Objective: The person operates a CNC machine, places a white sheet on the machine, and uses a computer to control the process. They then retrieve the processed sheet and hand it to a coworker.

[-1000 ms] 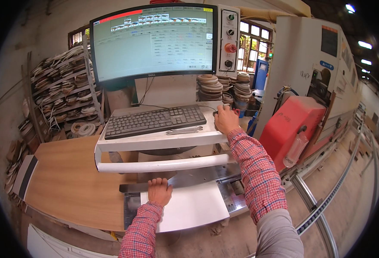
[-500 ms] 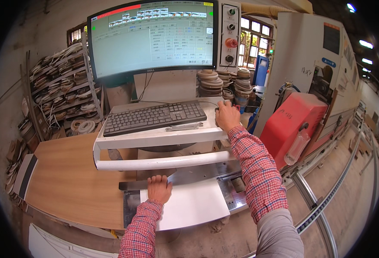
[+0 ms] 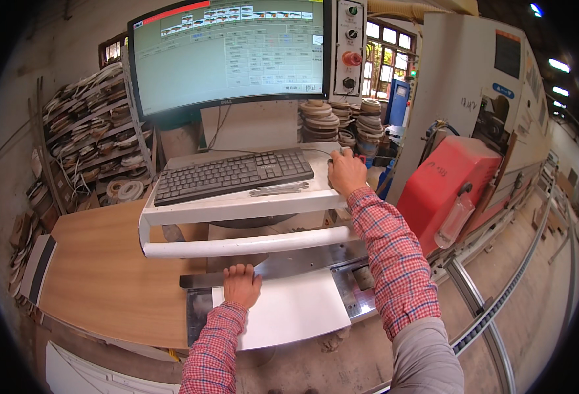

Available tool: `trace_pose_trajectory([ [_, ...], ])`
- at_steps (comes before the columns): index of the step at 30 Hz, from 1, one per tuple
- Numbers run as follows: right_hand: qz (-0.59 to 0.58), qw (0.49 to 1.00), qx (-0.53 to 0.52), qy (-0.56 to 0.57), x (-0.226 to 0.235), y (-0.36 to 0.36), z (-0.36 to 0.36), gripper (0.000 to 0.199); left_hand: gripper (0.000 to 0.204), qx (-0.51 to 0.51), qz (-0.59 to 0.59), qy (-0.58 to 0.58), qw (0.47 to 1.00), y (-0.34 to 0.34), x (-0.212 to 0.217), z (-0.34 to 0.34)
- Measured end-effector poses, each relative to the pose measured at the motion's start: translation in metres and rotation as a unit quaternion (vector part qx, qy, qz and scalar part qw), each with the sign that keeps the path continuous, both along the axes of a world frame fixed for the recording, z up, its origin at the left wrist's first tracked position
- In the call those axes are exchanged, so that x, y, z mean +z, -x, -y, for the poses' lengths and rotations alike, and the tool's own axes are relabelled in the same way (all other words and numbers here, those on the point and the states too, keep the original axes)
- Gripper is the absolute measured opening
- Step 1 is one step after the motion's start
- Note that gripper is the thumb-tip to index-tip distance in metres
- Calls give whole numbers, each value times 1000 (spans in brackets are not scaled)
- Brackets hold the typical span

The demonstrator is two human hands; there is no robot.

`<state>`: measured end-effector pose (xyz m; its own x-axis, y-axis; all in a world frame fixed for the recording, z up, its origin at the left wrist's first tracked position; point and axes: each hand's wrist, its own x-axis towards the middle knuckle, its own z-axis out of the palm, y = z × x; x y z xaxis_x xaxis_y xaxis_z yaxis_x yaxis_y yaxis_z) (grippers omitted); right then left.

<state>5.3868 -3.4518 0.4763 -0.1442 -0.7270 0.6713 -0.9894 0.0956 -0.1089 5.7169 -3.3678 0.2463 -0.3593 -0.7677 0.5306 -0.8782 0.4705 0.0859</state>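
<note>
My right hand (image 3: 346,173) is curled over a computer mouse, mostly hidden under the fingers, at the right end of a white stand (image 3: 237,210). Beside it on the stand lies a black keyboard (image 3: 235,176), with an open-ended wrench (image 3: 279,189) in front. Lower down, my left hand (image 3: 241,287) rests on a white panel (image 3: 296,312), its thumb apart and its fingertips reaching over a metal guide bar (image 3: 204,281). The panel lies on a metal machine bed (image 3: 358,299), its far edge along the bar. Above the keyboard stands a lit monitor (image 3: 230,59).
A control box (image 3: 349,49) with knobs and a red button adjoins the monitor. At right stands a large machine with a red cover (image 3: 450,180). A wood-grain board (image 3: 112,269) extends left. Shelves of edging coils (image 3: 96,131) line the wall. A white curved rail (image 3: 250,244) fronts the stand.
My view has shifted slightly, so the monitor and stand sit a little higher and further left. Both hands keep their places on the mouse and the panel.
</note>
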Motion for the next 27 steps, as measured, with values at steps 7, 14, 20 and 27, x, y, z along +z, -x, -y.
trace_pose_trajectory([
  [7,-2,1000,-6,-18,0,2,2,23,32,13,8,-79,997,1,3,-1],
  [14,8,1000,-2,-10,-1,3,1,25,30,9,5,-51,999,1,3,0],
  [20,22,1000,-4,5,-4,3,-3,29,31,8,2,-64,998,2,2,1],
  [27,24,1000,-6,18,-4,0,-9,26,27,3,2,-7,1000,1,-3,2],
])
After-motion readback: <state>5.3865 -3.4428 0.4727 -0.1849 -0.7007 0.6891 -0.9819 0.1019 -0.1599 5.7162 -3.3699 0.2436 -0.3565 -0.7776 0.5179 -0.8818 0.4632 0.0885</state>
